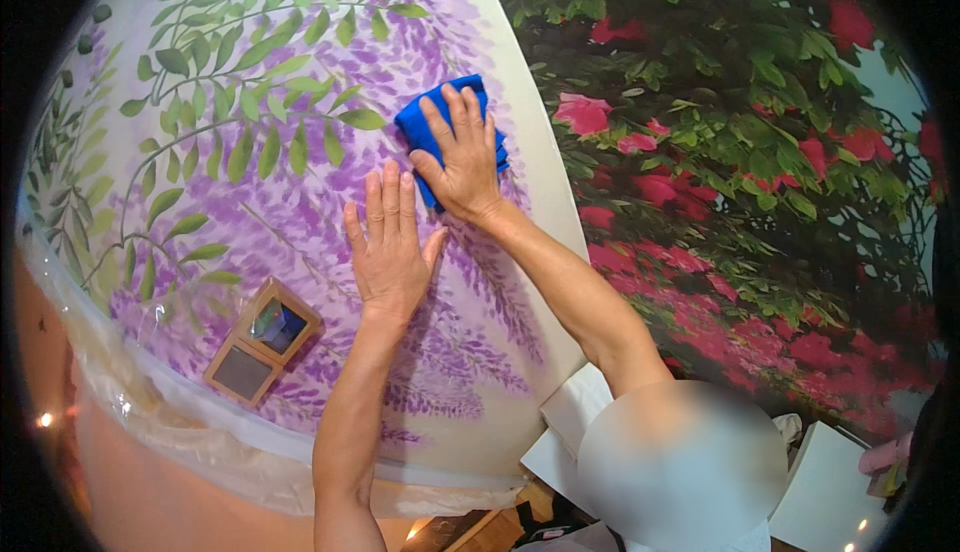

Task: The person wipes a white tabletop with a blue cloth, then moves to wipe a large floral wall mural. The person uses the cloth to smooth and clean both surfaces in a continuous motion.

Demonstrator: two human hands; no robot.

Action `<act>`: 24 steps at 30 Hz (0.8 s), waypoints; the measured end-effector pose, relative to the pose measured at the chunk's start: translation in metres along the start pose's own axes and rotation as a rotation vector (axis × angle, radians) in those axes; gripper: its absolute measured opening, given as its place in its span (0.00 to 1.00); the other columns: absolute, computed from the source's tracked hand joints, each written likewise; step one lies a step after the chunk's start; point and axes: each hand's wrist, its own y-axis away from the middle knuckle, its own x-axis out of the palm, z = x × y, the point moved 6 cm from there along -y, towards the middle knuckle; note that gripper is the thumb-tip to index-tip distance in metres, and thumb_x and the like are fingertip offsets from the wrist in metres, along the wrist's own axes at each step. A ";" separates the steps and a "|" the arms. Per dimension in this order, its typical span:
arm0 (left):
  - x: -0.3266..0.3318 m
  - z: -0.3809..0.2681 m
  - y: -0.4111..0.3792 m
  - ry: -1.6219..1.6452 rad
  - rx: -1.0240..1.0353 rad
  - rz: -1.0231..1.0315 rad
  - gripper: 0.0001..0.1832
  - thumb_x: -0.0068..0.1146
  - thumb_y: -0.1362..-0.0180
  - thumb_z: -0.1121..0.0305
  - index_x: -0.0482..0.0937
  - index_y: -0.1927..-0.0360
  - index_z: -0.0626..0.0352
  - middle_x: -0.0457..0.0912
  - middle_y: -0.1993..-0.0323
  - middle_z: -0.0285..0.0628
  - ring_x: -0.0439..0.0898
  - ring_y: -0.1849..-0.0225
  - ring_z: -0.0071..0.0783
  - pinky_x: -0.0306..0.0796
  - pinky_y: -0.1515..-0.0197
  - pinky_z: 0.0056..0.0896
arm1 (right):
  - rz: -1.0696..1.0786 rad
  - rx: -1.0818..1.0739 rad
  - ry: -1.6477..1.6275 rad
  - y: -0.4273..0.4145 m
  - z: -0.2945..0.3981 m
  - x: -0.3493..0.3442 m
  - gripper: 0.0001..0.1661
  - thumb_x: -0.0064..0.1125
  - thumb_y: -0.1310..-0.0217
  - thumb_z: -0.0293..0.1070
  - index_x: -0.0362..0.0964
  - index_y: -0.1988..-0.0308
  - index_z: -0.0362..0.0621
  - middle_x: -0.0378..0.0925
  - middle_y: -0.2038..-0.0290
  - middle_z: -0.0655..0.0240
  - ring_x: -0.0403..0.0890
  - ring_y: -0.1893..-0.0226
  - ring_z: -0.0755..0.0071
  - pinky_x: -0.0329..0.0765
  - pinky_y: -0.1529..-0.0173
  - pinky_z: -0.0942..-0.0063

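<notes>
My right hand (pixel 463 165) holds a folded blue cloth (pixel 412 120) against a pale panel (pixel 517 79) painted with purple wisteria and green leaves. Its fingers lie over the cloth, near the panel's right edge. Just left of it and lower, my left hand (pixel 390 252) rests flat on the painted blossoms, thumb spread, with nothing in it. The cloth is apart from the left fingertips. Left of my left forearm, a small two-section wooden case (pixel 282 360) sits on the panel. One section has a glossy dark blue face, the other a plain grey one.
Clear plastic sheeting (pixel 150 424) runs along the panel's near edge. On the right stands a picture of red flowers and dark foliage (pixel 720 177). White boards (pixel 555 469) and a white box-like object (pixel 817 484) lie at lower right, by a pink roll (pixel 885 453).
</notes>
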 end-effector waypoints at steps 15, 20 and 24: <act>0.009 -0.006 0.032 0.017 0.083 0.042 0.55 0.67 0.43 0.39 0.59 0.19 0.59 0.52 0.15 0.45 0.46 0.14 0.44 0.34 0.16 0.61 | 0.016 0.172 0.012 0.069 0.014 -0.001 0.42 0.57 0.30 0.57 0.63 0.23 0.55 0.54 0.20 0.52 0.50 0.20 0.37 0.46 0.23 0.32; 0.006 -0.006 0.033 0.008 0.095 0.063 0.55 0.66 0.43 0.37 0.60 0.19 0.58 0.53 0.15 0.45 0.47 0.14 0.45 0.35 0.16 0.61 | 0.024 0.179 -0.018 0.070 0.009 0.000 0.40 0.59 0.31 0.56 0.65 0.25 0.56 0.55 0.20 0.53 0.50 0.20 0.38 0.46 0.23 0.32; 0.006 -0.008 0.033 0.034 0.090 0.041 0.55 0.66 0.43 0.37 0.61 0.20 0.59 0.53 0.15 0.46 0.47 0.14 0.44 0.36 0.16 0.62 | 0.006 0.180 0.013 0.072 0.003 -0.008 0.40 0.59 0.31 0.55 0.66 0.25 0.56 0.56 0.20 0.56 0.52 0.20 0.39 0.46 0.23 0.31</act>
